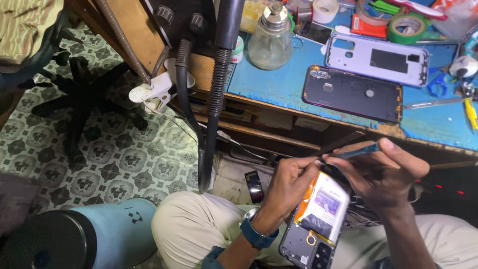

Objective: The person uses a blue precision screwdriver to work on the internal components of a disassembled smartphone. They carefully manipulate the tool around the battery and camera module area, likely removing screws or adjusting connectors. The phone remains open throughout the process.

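The left hand (288, 185) was clamped on the opened grey smartphone with an exposed white battery (318, 219), held over the lap at about five o'clock in the frame. The right hand (381, 174) was closed on a slim teal-handled tool (356, 151), its tip at the phone's top edge. At one o'clock, on the blue tabletop (279, 82), lay a dark phone back cover (353, 93).

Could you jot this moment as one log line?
left hand: holds opened grey phone with white battery | right hand: holds thin blue tool above it
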